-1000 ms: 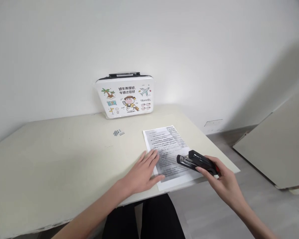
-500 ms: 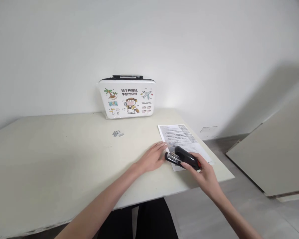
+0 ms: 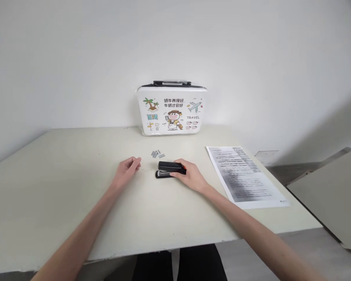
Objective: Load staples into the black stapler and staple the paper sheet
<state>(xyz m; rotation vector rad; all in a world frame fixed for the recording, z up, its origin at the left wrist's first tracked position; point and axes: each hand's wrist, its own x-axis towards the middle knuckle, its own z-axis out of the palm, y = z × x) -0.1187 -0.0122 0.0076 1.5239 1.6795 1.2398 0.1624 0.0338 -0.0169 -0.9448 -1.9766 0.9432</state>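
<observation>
At far left, a broad stretch of pale surface [image 3: 61,187], backed by a white wall [image 3: 76,58]. Farther in, a left hand [image 3: 125,169] with fingers curled into a loose fist, at the end of a bare forearm slanting up from the lower left; hard to tell whether resting on the surface or just above it. Right of that fist and slightly farther back, a small cluster of grey staple strips [image 3: 158,154], lying close together at differing angles. Just in front of those, a black stapler [image 3: 166,168], nose to the left, with the upper arm raised a little from the base and metal showing between. Gripped at its rear end by a right hand [image 3: 193,176], with fingers over the top and thumb along the lower side, beside a spot of red. Behind, standing upright near the wall, a white case [image 3: 159,111] with a black handle and printed cartoon, palm tree, airplane and "TRAVEL". Under the near edge, dark-clad legs [image 3: 199,265]. Farther right, apart from both hands, printed paper [image 3: 240,175] lying flat. At far right, a pale panel [image 3: 333,199] over grey floor [image 3: 318,246].
</observation>
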